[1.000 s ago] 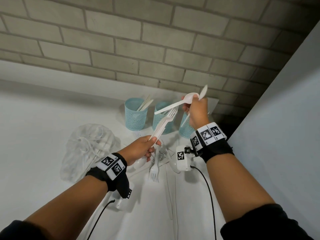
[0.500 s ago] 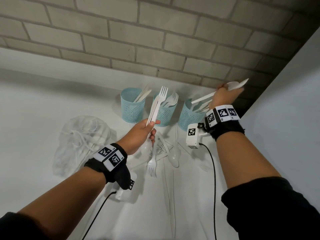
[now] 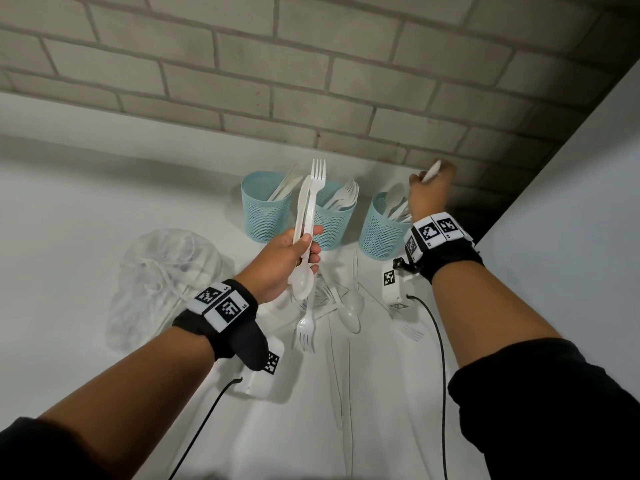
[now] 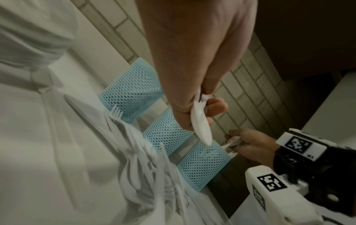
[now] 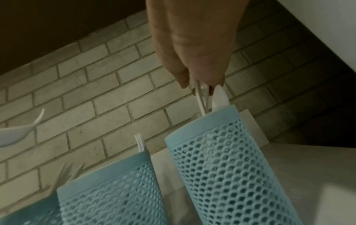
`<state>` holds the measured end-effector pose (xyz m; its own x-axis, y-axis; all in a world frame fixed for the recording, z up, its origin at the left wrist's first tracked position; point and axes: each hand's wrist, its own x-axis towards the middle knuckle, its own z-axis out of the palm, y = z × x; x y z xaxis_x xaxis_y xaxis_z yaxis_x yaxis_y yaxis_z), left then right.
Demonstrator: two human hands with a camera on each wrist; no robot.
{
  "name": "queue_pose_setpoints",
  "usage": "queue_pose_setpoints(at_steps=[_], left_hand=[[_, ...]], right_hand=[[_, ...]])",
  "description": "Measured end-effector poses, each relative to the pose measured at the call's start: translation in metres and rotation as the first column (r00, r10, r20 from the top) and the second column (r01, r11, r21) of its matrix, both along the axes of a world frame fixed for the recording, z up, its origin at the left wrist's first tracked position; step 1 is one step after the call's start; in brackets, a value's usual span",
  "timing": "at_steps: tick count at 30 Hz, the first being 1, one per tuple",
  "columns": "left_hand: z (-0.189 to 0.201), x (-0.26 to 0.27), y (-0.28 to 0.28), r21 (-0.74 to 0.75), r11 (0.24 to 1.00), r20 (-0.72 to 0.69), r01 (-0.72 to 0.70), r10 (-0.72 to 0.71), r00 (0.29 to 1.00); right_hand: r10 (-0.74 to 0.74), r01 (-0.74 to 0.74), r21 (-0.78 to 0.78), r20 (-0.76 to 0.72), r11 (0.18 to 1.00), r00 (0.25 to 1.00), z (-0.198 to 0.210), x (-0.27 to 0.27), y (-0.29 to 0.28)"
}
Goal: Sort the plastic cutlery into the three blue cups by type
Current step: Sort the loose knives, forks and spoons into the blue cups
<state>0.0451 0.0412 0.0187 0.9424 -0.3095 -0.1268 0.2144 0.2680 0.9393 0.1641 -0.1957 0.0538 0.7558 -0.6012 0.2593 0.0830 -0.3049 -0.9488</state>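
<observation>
a crumpled clear plastic bag lies on the white counter, its knotted neck pointing toward the middle. a wall of pale grey bricks with lighter mortar lines rises behind the counter. a plain white panel stands at the right side, meeting the bricks in a dark, shadowed corner. in the left wrist view the bag fills the upper left, blurred, with the brick wall beyond.
</observation>
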Motion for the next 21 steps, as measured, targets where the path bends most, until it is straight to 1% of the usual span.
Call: queue_pose_setpoints(at_steps=[3,7,9,11,12,13,14,15,16,17,18,19,20,21], left_hand=[[0.002,0.002,0.0,-0.046,0.999,-0.023,-0.007,0.006,1.0],[0.009,0.006,0.002,-0.109,0.994,-0.061,-0.03,0.024,0.998],[0.013,0.009,0.003,-0.157,0.987,-0.08,-0.031,0.019,0.997],[0.017,0.011,0.003,-0.175,0.984,-0.08,-0.024,0.011,0.997],[0.02,0.012,0.003,-0.177,0.984,-0.075,-0.018,0.005,0.997],[0.022,0.013,0.003,-0.179,0.984,-0.068,-0.011,-0.001,0.998],[0.023,0.014,0.002,-0.181,0.984,-0.06,-0.001,-0.01,0.998],[0.024,0.015,0.001,-0.179,0.984,-0.053,0.01,-0.02,0.998],[0.025,0.015,0.0,-0.175,0.985,-0.046,0.016,-0.025,0.999],[0.025,0.015,-0.001,-0.169,0.985,-0.042,0.015,-0.022,0.999],[0.025,0.015,-0.001,-0.165,0.986,-0.041,0.006,-0.013,0.999],[0.025,0.015,-0.001,-0.161,0.987,-0.039,-0.004,-0.003,0.999],[0.025,0.015,-0.001,-0.159,0.987,-0.038,-0.011,0.005,0.999],[0.025,0.015,-0.001,-0.16,0.987,-0.037,-0.014,0.008,0.999]], right_hand=[[0.038,-0.038,0.014,0.002,0.999,0.999,-0.003,0.0,-0.001],[0.057,-0.059,-0.078,-0.03,0.995,0.998,-0.005,-0.005,-0.001],[0.028,-0.024,-0.112,0.036,0.993,0.999,0.003,-0.01,0.004],[-0.008,0.032,-0.154,0.151,0.988,0.988,0.014,-0.018,0.014],[0.009,0.026,-0.172,0.2,0.985,0.98,0.019,-0.023,0.021],[0.069,-0.026,-0.196,0.217,0.98,0.974,0.024,-0.03,0.031],[0.165,-0.121,-0.218,0.197,0.969,0.966,0.027,-0.038,0.04],[0.282,-0.247,-0.23,0.133,0.941,0.95,0.031,-0.047,0.05],[0.405,-0.39,-0.246,0.014,0.887,0.914,0.034,-0.057,0.058],[0.5,-0.527,-0.273,-0.167,0.805,0.85,0.037,-0.066,0.063],[0.544,-0.655,-0.284,-0.382,0.7,0.747,0.039,-0.073,0.067],[0.537,-0.763,-0.258,-0.58,0.592,0.613,0.039,-0.079,0.069],[0.505,-0.84,-0.199,-0.721,0.505,0.474,0.038,-0.084,0.071],[0.49,-0.882,-0.113,-0.796,0.457,0.356,0.036,-0.087,0.073]])
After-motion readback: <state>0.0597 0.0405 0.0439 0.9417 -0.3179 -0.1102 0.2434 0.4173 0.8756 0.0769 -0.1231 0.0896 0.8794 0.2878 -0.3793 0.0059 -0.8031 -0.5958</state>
